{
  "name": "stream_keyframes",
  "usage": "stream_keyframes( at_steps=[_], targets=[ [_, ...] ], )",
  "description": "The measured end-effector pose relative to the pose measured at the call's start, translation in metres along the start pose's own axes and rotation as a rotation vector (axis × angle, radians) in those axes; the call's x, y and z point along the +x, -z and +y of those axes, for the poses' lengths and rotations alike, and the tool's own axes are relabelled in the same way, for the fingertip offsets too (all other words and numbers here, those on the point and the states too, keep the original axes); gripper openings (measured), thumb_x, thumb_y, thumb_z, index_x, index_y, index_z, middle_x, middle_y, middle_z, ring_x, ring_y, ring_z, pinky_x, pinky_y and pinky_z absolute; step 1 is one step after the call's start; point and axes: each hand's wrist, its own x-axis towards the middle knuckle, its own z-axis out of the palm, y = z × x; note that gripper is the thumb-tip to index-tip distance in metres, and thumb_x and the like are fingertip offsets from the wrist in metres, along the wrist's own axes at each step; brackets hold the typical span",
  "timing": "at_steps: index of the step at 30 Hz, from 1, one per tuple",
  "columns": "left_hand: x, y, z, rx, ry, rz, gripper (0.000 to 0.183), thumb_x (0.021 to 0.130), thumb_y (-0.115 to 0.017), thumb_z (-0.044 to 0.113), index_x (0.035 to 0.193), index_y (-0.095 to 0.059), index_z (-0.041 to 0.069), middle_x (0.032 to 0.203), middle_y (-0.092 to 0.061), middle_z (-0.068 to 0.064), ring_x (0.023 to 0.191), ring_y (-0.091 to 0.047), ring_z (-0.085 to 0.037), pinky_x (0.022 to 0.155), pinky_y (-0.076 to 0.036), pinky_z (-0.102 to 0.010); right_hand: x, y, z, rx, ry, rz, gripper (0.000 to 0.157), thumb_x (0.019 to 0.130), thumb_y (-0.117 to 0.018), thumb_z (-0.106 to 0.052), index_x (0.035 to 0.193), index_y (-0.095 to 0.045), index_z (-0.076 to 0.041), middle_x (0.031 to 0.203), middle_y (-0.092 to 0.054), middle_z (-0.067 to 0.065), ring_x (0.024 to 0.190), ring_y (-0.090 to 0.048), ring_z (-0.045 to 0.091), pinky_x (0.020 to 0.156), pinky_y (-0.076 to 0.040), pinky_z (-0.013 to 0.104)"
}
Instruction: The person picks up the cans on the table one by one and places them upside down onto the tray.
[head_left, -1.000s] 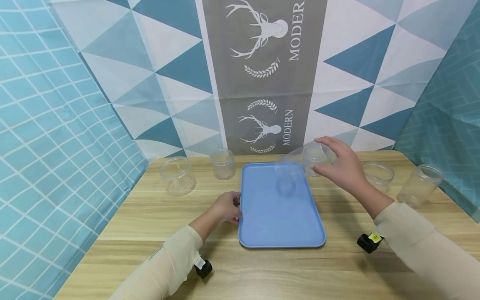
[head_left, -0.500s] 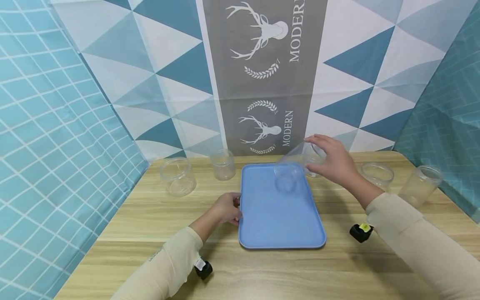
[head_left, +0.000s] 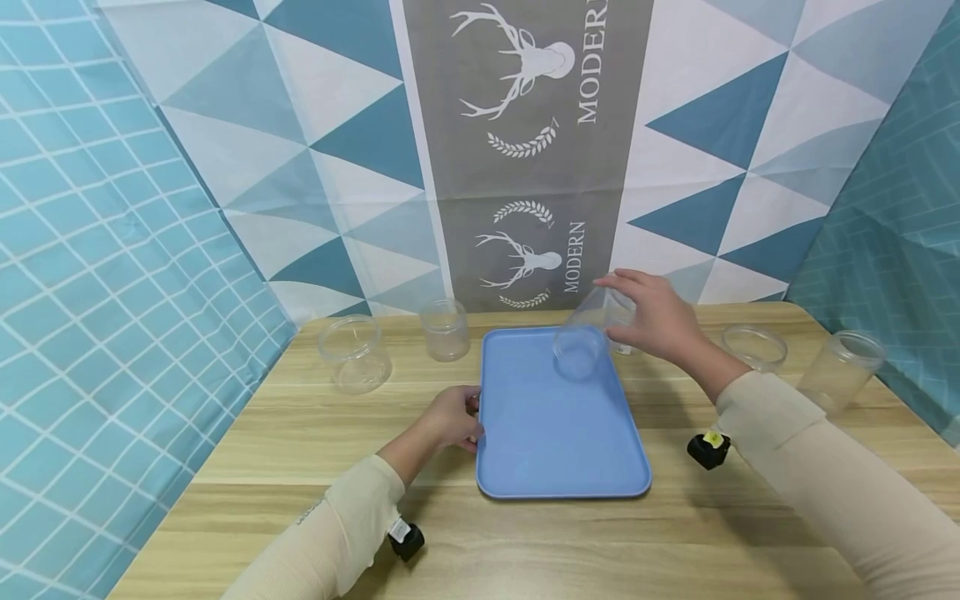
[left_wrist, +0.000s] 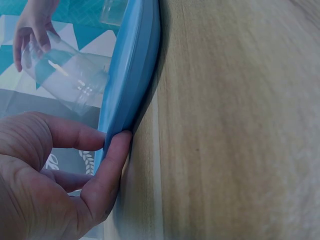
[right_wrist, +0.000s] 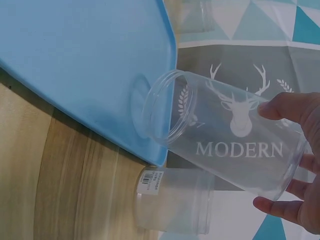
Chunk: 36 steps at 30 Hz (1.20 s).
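Note:
My left hand [head_left: 450,417] pinches the left edge of a blue rectangular tray [head_left: 558,433], thumb and finger on its rim in the left wrist view. My right hand [head_left: 652,315] holds a clear jar [right_wrist: 235,135] near its base, between thumb and fingers. The jar is tilted, with its ringed mouth down over the tray's far right corner. A faint mirror image of the mouth shows on the tray; whether they touch I cannot tell. Close to that corner stands another clear jar [right_wrist: 175,200] with a barcode label, partly hidden by my right hand in the head view.
A wide clear jar [head_left: 356,371] and a smaller one [head_left: 447,337] stand left of the tray. Two more, a wide jar [head_left: 757,354] and a tall jar [head_left: 840,375], are at the right. A patterned cloth [head_left: 525,175] hangs behind the wooden table [head_left: 300,467].
My right hand has shifted left with the jar, which now leans less and stands more mouth-down over the tray's corner. My left hand and the tray have stayed put.

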Motion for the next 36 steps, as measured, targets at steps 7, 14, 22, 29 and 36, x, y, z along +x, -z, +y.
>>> stream_keyframes(
  at_steps=[7, 14, 22, 29, 36],
  targets=[
    [0.001, 0.0, -0.001, 0.0, -0.002, -0.002, 0.08, 0.063, -0.057, -0.021, 0.135, -0.029, -0.002, 0.101, -0.043, -0.016, 0.067, -0.058, -0.024, 0.053, -0.053, -0.032, 0.006, -0.003, -0.002, -0.044, 0.034, -0.031, 0.067, 0.064, -0.075, -0.024, 0.126, -0.049, -0.025, 0.136, -0.036, 0.009, 0.119, -0.033, 0.039, 0.064, -0.047, 0.051],
    [0.001, 0.0, -0.001, -0.004, -0.001, -0.001, 0.08, 0.063, -0.057, -0.021, 0.135, -0.029, -0.002, 0.101, -0.043, -0.016, 0.066, -0.058, -0.023, 0.053, -0.053, -0.032, 0.012, -0.003, -0.007, -0.08, 0.032, -0.071, 0.064, 0.064, -0.072, -0.021, 0.124, -0.05, -0.026, 0.136, -0.037, 0.007, 0.119, -0.035, 0.036, 0.052, -0.047, 0.044],
    [0.0, 0.0, 0.0, 0.0, -0.014, 0.003, 0.081, 0.06, -0.056, -0.021, 0.135, -0.029, -0.003, 0.102, -0.043, -0.016, 0.064, -0.058, -0.025, 0.053, -0.053, -0.033, 0.017, -0.007, -0.009, -0.106, 0.006, -0.115, 0.063, 0.065, -0.071, -0.021, 0.124, -0.049, -0.027, 0.138, -0.034, 0.006, 0.12, -0.033, 0.035, 0.052, -0.046, 0.045],
    [-0.001, 0.0, -0.001, 0.005, -0.014, 0.007, 0.08, 0.061, -0.056, -0.02, 0.135, -0.029, -0.003, 0.102, -0.043, -0.015, 0.065, -0.058, -0.024, 0.053, -0.053, -0.033, 0.021, -0.008, -0.012, -0.13, 0.009, -0.142, 0.064, 0.067, -0.068, -0.019, 0.127, -0.046, -0.028, 0.139, -0.031, 0.006, 0.122, -0.029, 0.034, 0.048, -0.044, 0.038],
    [0.001, -0.001, -0.002, 0.008, -0.014, 0.018, 0.079, 0.062, -0.057, -0.019, 0.135, -0.031, -0.002, 0.101, -0.044, -0.015, 0.064, -0.058, -0.023, 0.052, -0.053, -0.032, 0.032, -0.013, -0.018, -0.174, 0.066, -0.194, 0.064, 0.067, -0.068, -0.017, 0.127, -0.046, -0.029, 0.139, -0.031, 0.007, 0.123, -0.029, 0.036, 0.05, -0.045, 0.04]
  ],
)
